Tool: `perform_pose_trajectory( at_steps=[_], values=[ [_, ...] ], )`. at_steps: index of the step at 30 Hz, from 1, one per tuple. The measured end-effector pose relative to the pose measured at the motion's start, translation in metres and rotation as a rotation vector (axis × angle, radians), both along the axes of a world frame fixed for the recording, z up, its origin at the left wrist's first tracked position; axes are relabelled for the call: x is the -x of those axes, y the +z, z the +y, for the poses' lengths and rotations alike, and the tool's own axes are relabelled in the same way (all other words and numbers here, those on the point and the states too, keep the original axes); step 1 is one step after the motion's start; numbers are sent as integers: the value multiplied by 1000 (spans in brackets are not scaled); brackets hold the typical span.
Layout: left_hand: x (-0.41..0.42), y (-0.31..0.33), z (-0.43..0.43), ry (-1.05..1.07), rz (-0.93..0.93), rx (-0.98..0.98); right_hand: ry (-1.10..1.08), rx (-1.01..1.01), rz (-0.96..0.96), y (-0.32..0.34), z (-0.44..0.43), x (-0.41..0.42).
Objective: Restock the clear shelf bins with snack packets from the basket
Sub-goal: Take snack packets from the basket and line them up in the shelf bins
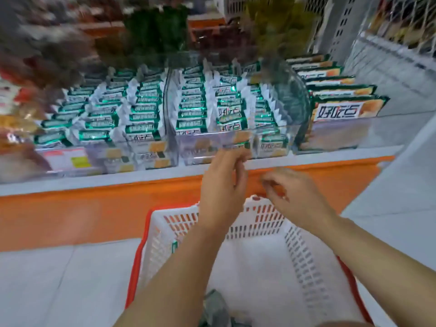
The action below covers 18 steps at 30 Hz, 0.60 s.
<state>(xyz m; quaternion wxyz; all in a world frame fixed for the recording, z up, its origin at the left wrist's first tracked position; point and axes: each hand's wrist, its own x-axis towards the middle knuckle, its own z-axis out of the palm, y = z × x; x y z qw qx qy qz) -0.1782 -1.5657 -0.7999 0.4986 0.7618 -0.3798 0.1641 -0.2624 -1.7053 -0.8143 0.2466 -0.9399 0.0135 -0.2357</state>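
The upper shelf goods are blurred beyond recognition, while the left hand [223, 182] is seen half-curled at the clear bin [236, 147] front and the right hand [292, 197] loosely curled, nothing held.

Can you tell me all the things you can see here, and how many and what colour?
clear shelf bins: at least three, see-through, side by side on the shelf
snack packets: too many to count, green and white, standing in rows in the left and middle bins
wider packets: several, dark green and orange, lined up in the right bin
shelf edge: one, grey top with an orange front
basket: one, white mesh with a red rim, on the floor below the shelf; looks nearly empty
floor: pale grey tiles
upper shelf goods: blurred, cannot tell
left hand: one, empty, at the middle bin's front
right hand: one, empty, above the basket
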Motion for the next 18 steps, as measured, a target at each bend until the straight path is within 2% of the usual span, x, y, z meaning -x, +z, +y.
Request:
perform_pose_trajectory(
  at_steps=[4, 7, 10, 12, 15, 18],
  values=[
    [4, -83, 43, 88, 204, -226, -14, -183, 309, -74, 17, 11],
    [4, -136, 68, 93, 410, -608, -11, -289, 584, -118, 30, 11],
    [9, -183, 87, -38, 609, -982, 29, -401, 866, -163, 40, 16],
    [17, -214, 95, -149, 695, -1137, 99, -390, 1070, -191, 47, 26],
    [31, -248, 103, -351, 706, -1397, 142, -381, 1345, -226, 60, 42],
    [41, -257, 109, -476, 540, -1602, 75, -564, 1546, -247, 75, 56]
  ],
)
